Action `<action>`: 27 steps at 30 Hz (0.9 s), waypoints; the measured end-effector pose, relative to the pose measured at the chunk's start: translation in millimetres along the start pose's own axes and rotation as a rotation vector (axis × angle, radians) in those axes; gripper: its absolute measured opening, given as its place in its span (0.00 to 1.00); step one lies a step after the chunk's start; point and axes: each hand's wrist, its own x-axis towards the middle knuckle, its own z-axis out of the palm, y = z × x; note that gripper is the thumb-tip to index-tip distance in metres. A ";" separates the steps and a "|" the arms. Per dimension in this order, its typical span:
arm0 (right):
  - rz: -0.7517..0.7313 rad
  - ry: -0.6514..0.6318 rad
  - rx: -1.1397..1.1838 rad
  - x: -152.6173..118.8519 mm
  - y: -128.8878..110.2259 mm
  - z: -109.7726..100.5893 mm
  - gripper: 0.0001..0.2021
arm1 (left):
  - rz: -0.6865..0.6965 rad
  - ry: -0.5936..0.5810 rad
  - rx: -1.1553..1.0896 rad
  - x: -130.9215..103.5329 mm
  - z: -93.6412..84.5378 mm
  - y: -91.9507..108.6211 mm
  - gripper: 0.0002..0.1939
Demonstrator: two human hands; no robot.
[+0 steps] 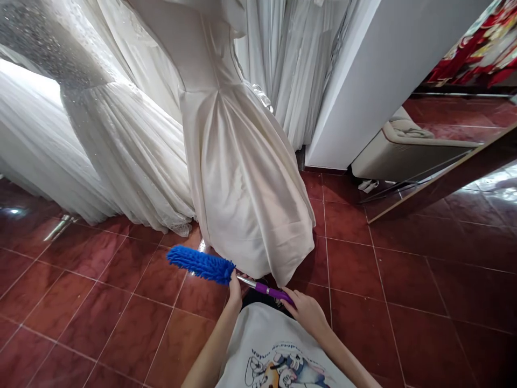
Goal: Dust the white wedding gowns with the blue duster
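Observation:
A duster with a fluffy blue head (pixel 201 264) and a purple handle (pixel 270 291) lies across the front of my body, its head pointing left. My left hand (pixel 235 288) is closed at the base of the blue head, by the metal rod. The end of the purple handle is wrapped by my right hand (pixel 306 310). Just beyond the duster hangs a plain satin gown (pixel 246 188), its hem near the rod. Left of it is a sparkling white gown (pixel 121 134) with a tulle skirt.
More white gowns (pixel 299 70) hang behind, beside a white pillar (pixel 347 91). At right, a beige armchair (pixel 412 156) stands past a wood-edged panel (pixel 436 186). Red garments (pixel 476 54) hang at the upper right. The floor (pixel 355 258) has dark red tiles.

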 end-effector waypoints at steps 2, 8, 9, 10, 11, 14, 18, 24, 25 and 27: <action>-0.019 0.125 0.048 9.7 2.7 -11.1 0.21 | 0.131 0.011 -0.063 -15.5 12.8 24.0 0.11; 0.151 0.421 0.300 53.0 18.9 -70.3 0.18 | 0.633 -0.309 -0.033 -54.4 123.8 90.9 0.17; 0.184 0.394 0.323 57.6 27.2 -79.4 0.18 | 0.674 -0.341 0.013 -53.7 145.6 91.2 0.18; 0.215 0.334 0.338 60.5 37.7 -87.3 0.19 | 0.700 -0.359 0.074 -50.6 165.5 87.4 0.19; 0.249 0.257 0.340 61.6 50.0 -93.6 0.19 | 0.720 -0.360 0.144 -45.9 182.5 79.6 0.19; 0.354 0.069 0.279 55.8 91.9 -100.8 0.20 | 0.769 -0.305 0.330 -26.2 211.2 39.5 0.18; 0.413 -0.079 0.252 35.2 132.0 -80.4 0.21 | 0.589 -0.220 0.402 2.2 197.4 -20.1 0.15; 0.365 -0.315 0.363 30.3 132.2 -46.8 0.22 | 0.280 -0.104 0.441 17.9 145.2 -41.4 0.19; 0.326 -0.331 0.362 36.8 129.9 -49.2 0.23 | 0.319 -0.048 0.412 12.8 141.6 -35.6 0.20; 0.218 -0.323 0.369 55.9 127.8 -61.3 0.23 | 0.446 0.069 0.342 -4.1 142.9 -18.5 0.22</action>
